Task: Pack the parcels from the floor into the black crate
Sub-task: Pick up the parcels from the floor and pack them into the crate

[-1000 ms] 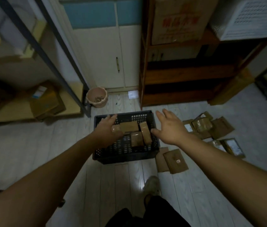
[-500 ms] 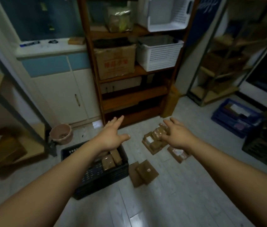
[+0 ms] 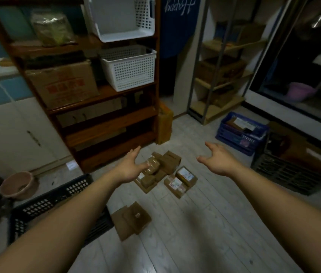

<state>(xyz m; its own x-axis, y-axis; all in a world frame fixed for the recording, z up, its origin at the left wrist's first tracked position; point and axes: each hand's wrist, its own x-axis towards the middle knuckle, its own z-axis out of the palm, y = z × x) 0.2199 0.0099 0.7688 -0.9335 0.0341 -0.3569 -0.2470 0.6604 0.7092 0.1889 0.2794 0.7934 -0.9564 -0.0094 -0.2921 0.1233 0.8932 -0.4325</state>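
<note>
Both hands are spread wide and hold nothing: the left hand (image 3: 130, 167) hovers over the near edge of the brown parcels (image 3: 160, 170) heaped on the pale floor (image 3: 195, 233), the right hand (image 3: 217, 160) in the air to their right. Two flat parcels (image 3: 131, 219) lie closer, just beside the black crate (image 3: 57, 196), which sits lower left under the left forearm

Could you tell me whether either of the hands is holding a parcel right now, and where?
Nothing is held: the left hand and right hand are open above the parcels.
</note>
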